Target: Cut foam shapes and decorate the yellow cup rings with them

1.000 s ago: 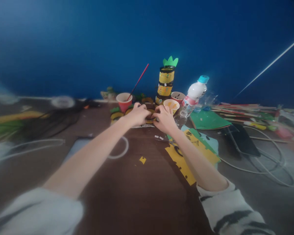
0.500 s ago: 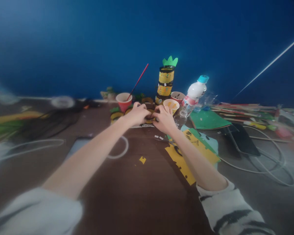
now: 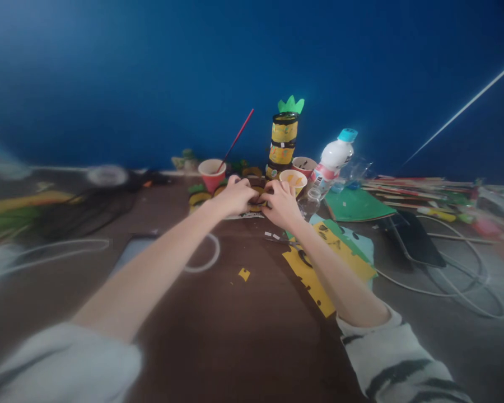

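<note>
My left hand (image 3: pixel 237 196) and my right hand (image 3: pixel 280 202) meet over a small yellow and black ring-like piece (image 3: pixel 257 206) near the back of the brown table. Fingers of both hands are bent and closed on it from either side. The fingertips partly hide the piece. Just behind my hands rises a stack of yellow and black banded rings (image 3: pixel 283 135) with a green paper crown (image 3: pixel 291 105) on top. Another yellow ring (image 3: pixel 199 198) with green on it sits left of my left hand.
A red cup (image 3: pixel 212 178) holds a thin red stick. Right of the stack are a cup with yellow inside (image 3: pixel 293 180) and a leaning white bottle (image 3: pixel 334 159). Yellow paper (image 3: pixel 315 280), partly under my right forearm, lies near green sheets (image 3: pixel 357 205), scissors and a dark phone-like slab (image 3: pixel 420 240).
</note>
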`<state>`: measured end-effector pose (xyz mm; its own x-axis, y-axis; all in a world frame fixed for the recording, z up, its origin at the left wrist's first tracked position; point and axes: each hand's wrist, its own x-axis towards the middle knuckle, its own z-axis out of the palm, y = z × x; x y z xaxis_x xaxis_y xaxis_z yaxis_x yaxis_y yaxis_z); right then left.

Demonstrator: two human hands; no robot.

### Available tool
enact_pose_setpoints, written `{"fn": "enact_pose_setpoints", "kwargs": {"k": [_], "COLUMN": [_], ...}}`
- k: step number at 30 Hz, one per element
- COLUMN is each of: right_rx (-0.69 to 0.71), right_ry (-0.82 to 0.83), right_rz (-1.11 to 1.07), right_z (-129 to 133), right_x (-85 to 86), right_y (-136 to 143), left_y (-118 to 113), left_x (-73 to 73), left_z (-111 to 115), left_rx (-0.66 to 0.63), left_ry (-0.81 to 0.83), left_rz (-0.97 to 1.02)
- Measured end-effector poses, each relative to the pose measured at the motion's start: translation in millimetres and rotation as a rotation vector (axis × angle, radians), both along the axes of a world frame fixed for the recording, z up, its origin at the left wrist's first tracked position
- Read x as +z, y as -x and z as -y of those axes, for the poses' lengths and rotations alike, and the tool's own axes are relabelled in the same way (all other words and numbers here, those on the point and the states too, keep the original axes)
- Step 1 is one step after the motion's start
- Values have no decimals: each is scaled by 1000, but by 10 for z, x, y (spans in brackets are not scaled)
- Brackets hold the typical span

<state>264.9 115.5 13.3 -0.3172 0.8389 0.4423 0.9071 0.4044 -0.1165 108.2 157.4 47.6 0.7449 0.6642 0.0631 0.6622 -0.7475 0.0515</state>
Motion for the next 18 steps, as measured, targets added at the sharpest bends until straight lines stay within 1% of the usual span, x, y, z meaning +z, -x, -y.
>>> {"fn": "enact_pose_setpoints", "kwargs": {"k": [8,18], "right_rx": [6,12], "right_ry": [-1,-4], "right_rz": [4,-13], "right_z": [0,1], "right_x": [2,4], "right_y": [1,-9], "left_y": [11,-2], "left_x": [-33,18], "left_z": [-29,6], "left_rx": [-6,-23], "left_ry": [-10,-35], "left_rz": [6,-15]}}
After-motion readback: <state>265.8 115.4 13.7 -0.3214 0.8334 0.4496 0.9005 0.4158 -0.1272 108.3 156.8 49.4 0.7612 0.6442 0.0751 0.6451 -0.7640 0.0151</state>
